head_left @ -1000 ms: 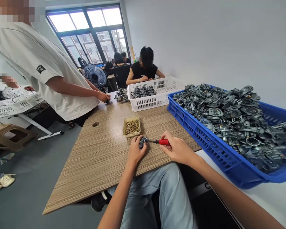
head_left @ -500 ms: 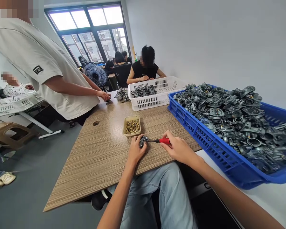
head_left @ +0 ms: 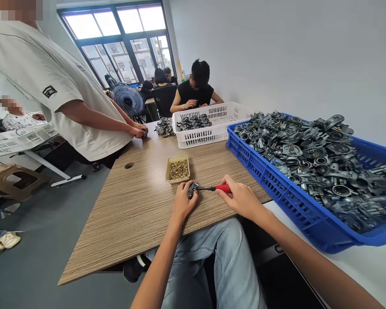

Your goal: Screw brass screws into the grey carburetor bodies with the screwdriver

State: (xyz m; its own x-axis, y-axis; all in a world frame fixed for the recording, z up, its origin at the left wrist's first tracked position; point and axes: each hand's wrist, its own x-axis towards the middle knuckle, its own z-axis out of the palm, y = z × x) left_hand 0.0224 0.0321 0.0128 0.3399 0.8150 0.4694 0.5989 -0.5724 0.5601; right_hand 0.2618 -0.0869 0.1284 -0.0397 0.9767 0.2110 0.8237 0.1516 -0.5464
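Observation:
My left hand (head_left: 184,200) is closed around a small dark-grey metal casting (head_left: 192,189), holding it down at the table top. In my right hand (head_left: 239,196) is a screwdriver (head_left: 223,188) with a red handle, gripped between thumb and fingers. Its dark shaft lies nearly level and points left, with the tip at the casting. Whether the tip sits in a screw is too small to tell. Just beyond my left hand stands a cream plastic tub (head_left: 168,179) holding many small brass-coloured screws (head_left: 179,170).
A blue crate (head_left: 260,169) heaped with metal castings (head_left: 309,146) stands at my right. Farther back are a white basket (head_left: 199,139) with dark parts and a pile of castings (head_left: 164,127). One person stands at the table's left; another sits behind the basket. The table (head_left: 125,223) has a round hole.
My hands, the casting and the screwdriver look almost unchanged. The standing person's hands have come together around a part, and the seated person's hand has lifted slightly.

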